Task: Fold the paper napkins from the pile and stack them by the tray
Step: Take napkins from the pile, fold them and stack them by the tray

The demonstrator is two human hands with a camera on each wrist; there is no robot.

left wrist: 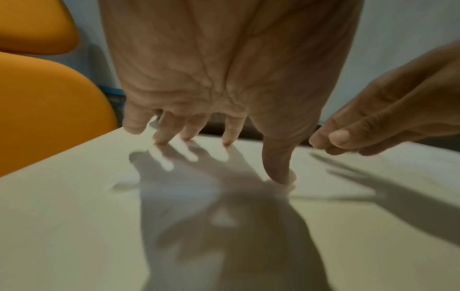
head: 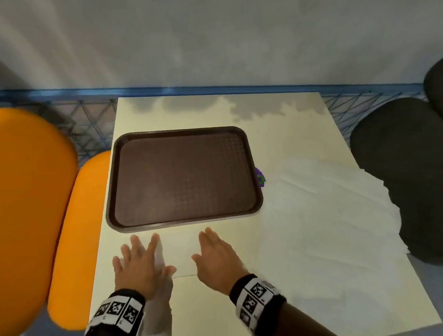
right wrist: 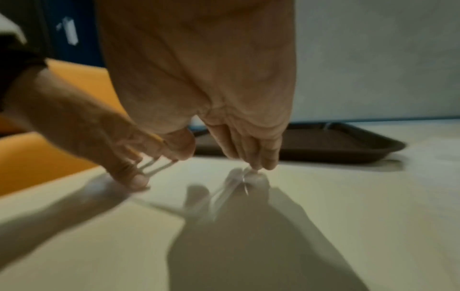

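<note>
A folded white napkin (head: 180, 253) lies flat on the cream table (head: 229, 316), just in front of the brown tray (head: 187, 221). My left hand (head: 140, 262) rests spread over the napkin's left edge, with the thumb and straight fingertips (left wrist: 226, 137) touching the surface. My right hand (head: 215, 252) lies flat on its right edge, fingers straight and together (right wrist: 248, 153). Neither hand grips anything. The loose pile of white napkins (head: 327, 211) spreads over the table's right side. The tray holds nothing and shows in the right wrist view (right wrist: 336, 145) just beyond my fingers.
A small purple and green object (head: 260, 177) peeks out at the tray's right edge. Orange seats (head: 24, 214) stand left of the table and dark seats (head: 418, 176) right of it. A blue rail (head: 207, 86) and a grey wall close the far side.
</note>
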